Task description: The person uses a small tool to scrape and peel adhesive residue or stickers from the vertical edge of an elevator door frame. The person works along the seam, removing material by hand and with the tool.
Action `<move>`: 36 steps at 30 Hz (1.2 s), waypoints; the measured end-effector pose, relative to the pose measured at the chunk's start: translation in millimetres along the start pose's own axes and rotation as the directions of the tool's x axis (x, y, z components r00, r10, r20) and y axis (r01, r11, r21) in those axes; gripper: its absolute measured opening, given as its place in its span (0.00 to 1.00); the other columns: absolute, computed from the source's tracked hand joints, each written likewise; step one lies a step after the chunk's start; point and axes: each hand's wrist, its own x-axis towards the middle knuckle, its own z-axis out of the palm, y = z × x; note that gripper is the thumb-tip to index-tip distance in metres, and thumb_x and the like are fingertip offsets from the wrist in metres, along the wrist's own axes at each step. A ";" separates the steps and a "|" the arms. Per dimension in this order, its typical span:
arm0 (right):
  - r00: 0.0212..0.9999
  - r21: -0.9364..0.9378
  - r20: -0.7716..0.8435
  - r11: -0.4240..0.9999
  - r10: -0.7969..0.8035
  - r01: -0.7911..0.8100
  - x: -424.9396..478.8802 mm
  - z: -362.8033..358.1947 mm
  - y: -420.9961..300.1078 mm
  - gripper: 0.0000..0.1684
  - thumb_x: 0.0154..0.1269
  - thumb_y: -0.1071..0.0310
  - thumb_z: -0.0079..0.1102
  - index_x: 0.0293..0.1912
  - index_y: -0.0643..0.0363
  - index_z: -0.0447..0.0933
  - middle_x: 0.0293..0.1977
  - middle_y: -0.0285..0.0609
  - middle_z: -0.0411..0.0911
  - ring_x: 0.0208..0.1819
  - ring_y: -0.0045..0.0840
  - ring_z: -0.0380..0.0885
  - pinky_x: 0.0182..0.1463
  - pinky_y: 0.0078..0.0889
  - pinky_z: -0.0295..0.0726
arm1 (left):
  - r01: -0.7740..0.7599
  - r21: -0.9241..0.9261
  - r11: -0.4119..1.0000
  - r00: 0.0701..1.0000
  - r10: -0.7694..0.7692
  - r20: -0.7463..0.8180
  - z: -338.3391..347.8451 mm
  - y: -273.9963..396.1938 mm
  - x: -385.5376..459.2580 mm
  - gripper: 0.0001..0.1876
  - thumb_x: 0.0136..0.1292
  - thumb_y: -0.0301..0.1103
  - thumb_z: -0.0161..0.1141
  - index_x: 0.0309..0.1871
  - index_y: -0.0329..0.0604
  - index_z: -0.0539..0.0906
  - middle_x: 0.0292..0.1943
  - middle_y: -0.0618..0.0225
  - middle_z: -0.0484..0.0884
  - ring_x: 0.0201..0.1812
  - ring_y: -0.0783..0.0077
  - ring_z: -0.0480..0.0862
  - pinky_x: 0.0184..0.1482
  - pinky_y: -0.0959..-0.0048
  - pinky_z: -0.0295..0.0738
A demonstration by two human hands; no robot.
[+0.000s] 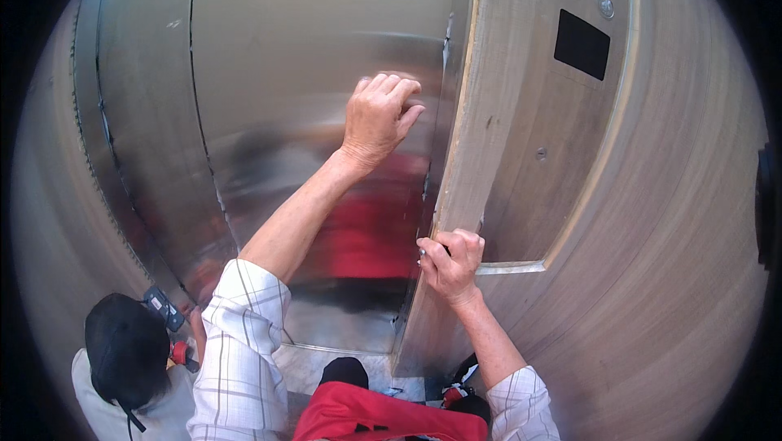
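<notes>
My left hand [382,114] is raised in front of a brushed metal elevator door panel [287,62], fingers curled; whether it touches the metal or holds something thin is unclear. Lower and to the right, my right hand [452,261] is closed around a small item, of which only a dark, shiny tip shows beside the fingers. It is at the edge of the wood-grain door jamb [464,184]. Right of the jamb is the elevator control panel [550,111], with round buttons, a dark display [582,44] and a keyhole.
At the lower left a co-worker in a black cap [125,349] crouches close to my left sleeve, near a dark device [164,308] and a red tool part [179,352]. Wood-grain wall panelling [660,209] curves along the right. Items lie on the tiled floor [397,383] by my feet.
</notes>
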 end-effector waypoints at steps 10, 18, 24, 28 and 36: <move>0.999 0.020 0.038 1.000 0.007 -0.008 -5.3 -1.1 1.3 0.19 0.40 0.66 0.67 0.38 0.43 0.81 0.36 0.30 0.72 0.42 0.30 0.69 0.47 0.38 0.65 | 0.023 0.097 0.995 0.990 -0.009 -0.144 24.0 -1.0 76.9 0.07 0.54 0.31 0.68 0.37 0.48 0.85 0.32 0.75 0.81 0.41 0.70 0.79 0.44 0.68 0.71; 1.000 0.030 0.013 1.000 0.005 -0.005 -1.2 -2.0 -0.7 0.20 0.40 0.67 0.67 0.39 0.44 0.81 0.37 0.30 0.72 0.42 0.31 0.69 0.46 0.37 0.65 | -0.004 0.210 0.978 0.993 0.029 -0.113 32.6 -1.1 82.2 0.01 0.55 0.30 0.64 0.30 0.47 0.82 0.31 0.73 0.82 0.39 0.69 0.80 0.44 0.67 0.71; 1.000 0.027 0.014 1.000 0.004 -0.004 -0.6 -2.8 -1.2 0.20 0.40 0.67 0.67 0.39 0.44 0.81 0.37 0.30 0.72 0.42 0.31 0.69 0.47 0.38 0.65 | -0.053 0.165 0.985 0.996 0.065 -0.066 26.9 -7.7 84.3 0.02 0.54 0.29 0.63 0.30 0.46 0.81 0.29 0.72 0.81 0.38 0.68 0.80 0.44 0.67 0.72; 1.000 0.016 0.007 1.000 0.001 -0.001 -2.9 -1.6 1.5 0.20 0.41 0.66 0.67 0.39 0.43 0.81 0.37 0.30 0.72 0.42 0.31 0.69 0.47 0.38 0.65 | -0.055 0.057 0.997 0.993 0.060 -0.099 22.9 -16.2 81.8 0.03 0.56 0.29 0.65 0.33 0.46 0.82 0.30 0.72 0.81 0.38 0.67 0.80 0.44 0.67 0.73; 1.000 0.025 -0.001 1.000 -0.005 0.005 -10.7 -2.1 3.4 0.19 0.41 0.66 0.68 0.39 0.43 0.81 0.37 0.29 0.72 0.42 0.30 0.68 0.46 0.37 0.65 | -0.242 0.118 0.963 0.969 0.245 -0.015 16.2 -13.9 88.1 0.07 0.56 0.31 0.67 0.38 0.48 0.82 0.31 0.73 0.81 0.38 0.68 0.81 0.45 0.67 0.74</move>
